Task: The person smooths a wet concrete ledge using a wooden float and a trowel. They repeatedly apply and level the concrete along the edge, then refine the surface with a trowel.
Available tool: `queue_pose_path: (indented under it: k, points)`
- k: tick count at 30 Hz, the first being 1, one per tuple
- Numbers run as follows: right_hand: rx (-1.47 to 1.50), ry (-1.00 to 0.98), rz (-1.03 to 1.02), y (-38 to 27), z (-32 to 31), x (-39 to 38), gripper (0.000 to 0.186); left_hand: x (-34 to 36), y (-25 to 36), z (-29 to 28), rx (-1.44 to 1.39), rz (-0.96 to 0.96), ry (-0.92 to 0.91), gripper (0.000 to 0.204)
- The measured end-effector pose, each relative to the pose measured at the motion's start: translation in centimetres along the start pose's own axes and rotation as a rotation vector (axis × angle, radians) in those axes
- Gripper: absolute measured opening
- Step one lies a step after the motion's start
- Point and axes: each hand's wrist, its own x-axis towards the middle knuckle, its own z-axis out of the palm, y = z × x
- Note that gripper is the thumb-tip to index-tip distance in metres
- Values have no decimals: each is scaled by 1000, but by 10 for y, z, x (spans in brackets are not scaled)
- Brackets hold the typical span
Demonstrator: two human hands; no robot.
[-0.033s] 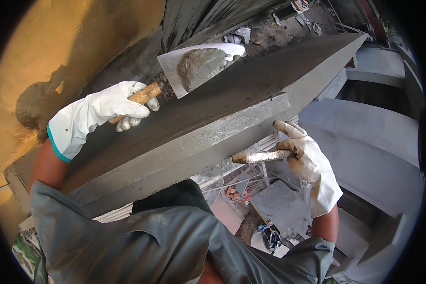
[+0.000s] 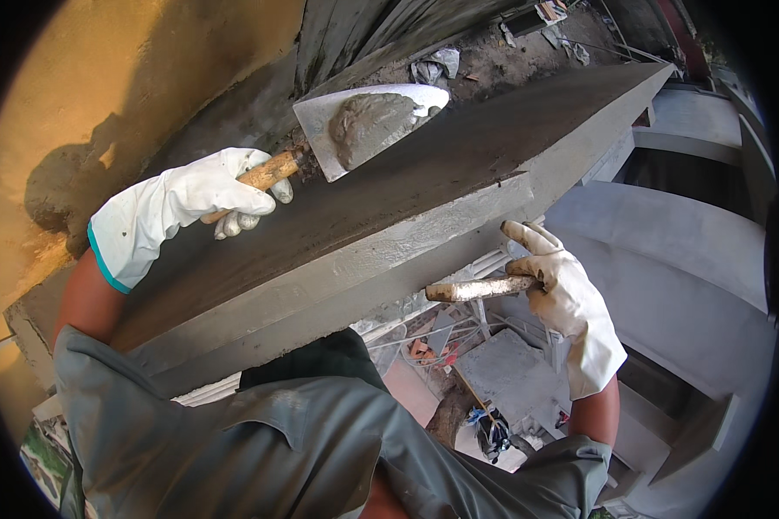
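Observation:
My left hand [image 2: 203,190], in a white glove with a teal cuff, is closed around the wooden handle of a trowel [image 2: 313,121]. A lump of grey mortar [image 2: 368,125] lies on its blade, which is held above the dark top of a concrete ledge [image 2: 381,208]. My right hand [image 2: 567,298], in a stained white glove, grips a narrow, mortar-smeared tool [image 2: 476,289], seen edge-on. Its exact kind is unclear. This tool is just outside the ledge's smooth, wet-looking front edge [image 2: 407,233].
A yellow wall [image 2: 182,69] rises at the left. Beyond the ledge lie dirt and crumpled plastic [image 2: 437,65]. Below its near side, a drop shows a grey board [image 2: 515,376], thin bars and debris. Pale curved concrete tiers [image 2: 666,229] stand at the right.
The trowel blade has tipped down very slightly at its point. Both hands keep nearly the same places and grips.

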Motion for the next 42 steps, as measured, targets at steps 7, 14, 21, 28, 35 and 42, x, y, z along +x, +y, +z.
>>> queue_pose_path:
  k: [7, 14, 21, 28, 35, 42]
  points:
    - [-136, -54, 11, -31, -16, 16, 54, 23, -18, -24, -22, -94, -97, 31]
    - [-116, -54, 52, -44, -21, 14, 52, 37, -19, -31, 18, -144, -110, 28]
    - [-84, -34, 131, -45, -15, 15, 51, 45, -25, -37, 135, -151, -104, 26]
    - [31, 2, 193, -43, -10, 10, 50, 55, -21, -26, 284, -193, -49, 21]
    - [33, 6, 223, -41, -7, 7, 52, 77, -16, 2, 258, -194, 29, 10]
    - [91, 6, 251, -35, -4, 3, 53, 47, -4, 18, 436, -210, 217, 36]
